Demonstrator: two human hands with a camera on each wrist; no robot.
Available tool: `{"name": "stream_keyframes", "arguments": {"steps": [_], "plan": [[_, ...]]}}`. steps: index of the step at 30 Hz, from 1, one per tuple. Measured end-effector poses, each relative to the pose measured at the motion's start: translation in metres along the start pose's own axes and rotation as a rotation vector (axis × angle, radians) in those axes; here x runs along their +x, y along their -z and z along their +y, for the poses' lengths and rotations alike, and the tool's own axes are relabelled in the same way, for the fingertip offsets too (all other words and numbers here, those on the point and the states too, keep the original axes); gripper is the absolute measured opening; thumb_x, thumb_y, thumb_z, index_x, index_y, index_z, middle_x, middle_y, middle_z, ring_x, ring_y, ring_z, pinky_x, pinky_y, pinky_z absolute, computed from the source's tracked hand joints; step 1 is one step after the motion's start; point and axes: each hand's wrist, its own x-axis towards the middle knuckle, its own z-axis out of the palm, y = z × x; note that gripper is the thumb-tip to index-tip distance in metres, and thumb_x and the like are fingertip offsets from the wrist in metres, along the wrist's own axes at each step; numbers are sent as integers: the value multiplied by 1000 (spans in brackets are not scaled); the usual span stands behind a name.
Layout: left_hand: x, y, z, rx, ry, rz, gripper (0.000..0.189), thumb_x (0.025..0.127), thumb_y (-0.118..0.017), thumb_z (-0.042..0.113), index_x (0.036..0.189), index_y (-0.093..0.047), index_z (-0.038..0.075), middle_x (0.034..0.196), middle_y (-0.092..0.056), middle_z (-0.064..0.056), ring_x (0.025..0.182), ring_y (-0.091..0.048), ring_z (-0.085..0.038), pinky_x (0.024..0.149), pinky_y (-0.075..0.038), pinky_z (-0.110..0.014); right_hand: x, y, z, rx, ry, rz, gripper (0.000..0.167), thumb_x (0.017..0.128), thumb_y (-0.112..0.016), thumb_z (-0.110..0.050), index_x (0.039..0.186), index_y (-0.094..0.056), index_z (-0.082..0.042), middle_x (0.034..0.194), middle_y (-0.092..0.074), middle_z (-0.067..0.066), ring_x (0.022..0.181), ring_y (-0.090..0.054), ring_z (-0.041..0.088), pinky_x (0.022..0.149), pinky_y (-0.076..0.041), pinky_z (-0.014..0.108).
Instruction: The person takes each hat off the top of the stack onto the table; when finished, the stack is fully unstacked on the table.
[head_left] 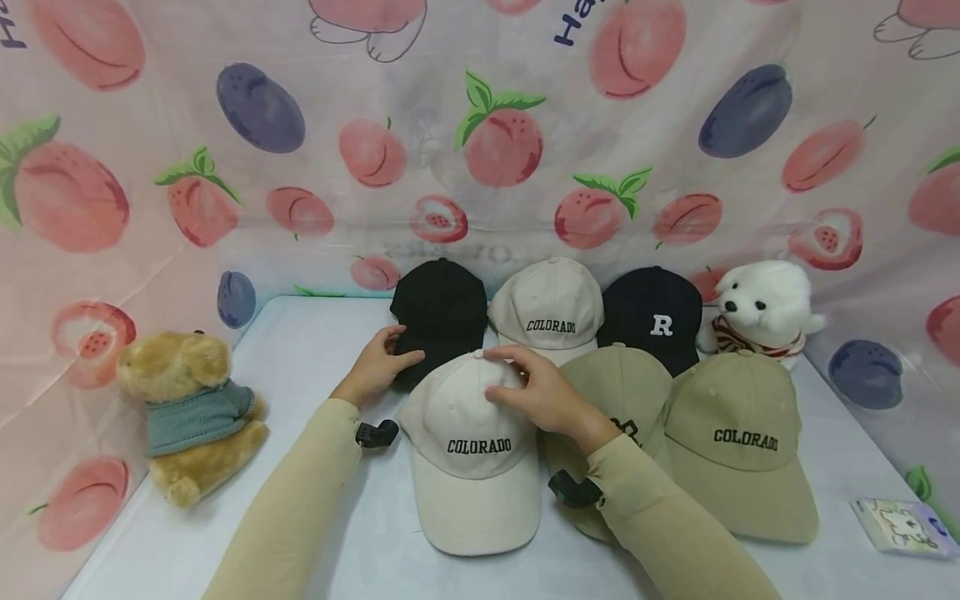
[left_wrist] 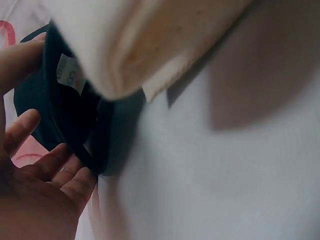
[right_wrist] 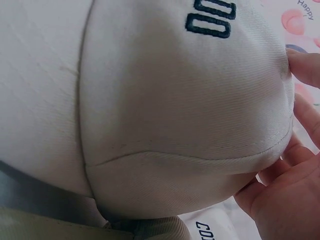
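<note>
In the head view my left hand [head_left: 372, 365] is at the left side of a black cap [head_left: 442, 300], thumb over its brim. Spread fingers [left_wrist: 62, 160] touch the cap's edge in the left wrist view, where its lining and a white label show. My right hand [head_left: 551, 396] holds a cream COLORADO cap [head_left: 472, 508] by the top of its crown, brim toward me. Up close in the right wrist view, fingers [right_wrist: 302, 150] curve round the crown of this cream cap [right_wrist: 165, 120]. Its edge hangs close beside the left wrist camera.
Behind stand another cream COLORADO cap [head_left: 547, 296] and a navy R cap [head_left: 652, 312]. Two khaki caps, one marked COLORADO [head_left: 735, 408], lie to the right. A brown plush bear [head_left: 198, 417] sits left, a white plush dog [head_left: 765, 304] back right. A small packet [head_left: 903, 529] lies near the right edge.
</note>
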Motion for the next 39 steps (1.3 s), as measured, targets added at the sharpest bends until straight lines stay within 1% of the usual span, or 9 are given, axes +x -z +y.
{"name": "stream_keyframes", "arguments": {"steps": [5,8,12,18,21,26,29,34,39], "plan": [[-3,-4,2,18,2,4,71,96,-69,26,153,-33,5,155,-31,-23,143,-31,-37,116,-26,-50,-1,0,1,1,-7,-3,47,86,-76,-2,130,-61,3,130,-60,15,108,-58,25,92,-48,35],[-2,-7,1,22,-6,1,70,96,-69,27,152,-34,5,155,-31,-23,143,-32,-37,116,-26,-50,-2,0,2,1,-4,-7,47,86,-76,-2,130,-61,3,131,-59,16,110,-57,26,93,-48,35],[0,-10,1,19,-13,-12,69,97,-68,27,153,-33,6,157,-30,-23,144,-30,-37,116,-25,-50,-3,0,3,-3,7,-10,45,87,-75,-2,129,-61,4,131,-58,17,110,-57,26,92,-48,34],[-1,-13,2,19,-26,-24,66,98,-66,26,153,-34,6,157,-30,-23,144,-30,-37,116,-26,-50,-4,0,4,-12,0,-8,46,87,-75,-3,130,-61,3,132,-58,16,109,-57,26,92,-48,35],[-2,-14,3,23,-42,-32,62,100,-63,23,152,-34,4,156,-30,-24,144,-31,-38,116,-27,-50,-5,-1,5,-14,-4,-3,47,86,-76,-2,130,-61,3,133,-58,16,111,-57,26,93,-48,35],[-1,-15,4,30,-48,-28,59,101,-62,22,151,-36,4,155,-33,-24,143,-32,-38,116,-26,-49,-5,-1,7,-18,3,10,46,86,-76,-2,129,-61,3,133,-59,16,110,-58,26,92,-49,34],[-1,-15,3,33,-54,-24,57,101,-62,22,149,-39,4,154,-35,-23,142,-33,-37,117,-25,-48,-5,-1,8,-17,10,16,45,87,-75,-3,129,-61,4,132,-59,17,109,-58,27,92,-49,36],[-1,-15,4,65,-67,-25,53,101,-62,23,146,-44,2,152,-38,-23,141,-35,-37,116,-25,-48,-4,-2,10,-24,-27,27,45,87,-75,-5,130,-62,2,131,-59,15,107,-58,26,91,-49,38],[-1,-16,6,83,-68,-30,50,102,-60,21,146,-45,2,152,-38,-23,142,-34,-36,117,-25,-48,-4,-1,11,-50,-71,44,45,89,-74,-8,131,-62,0,129,-60,13,102,-58,24,88,-50,38]]}}
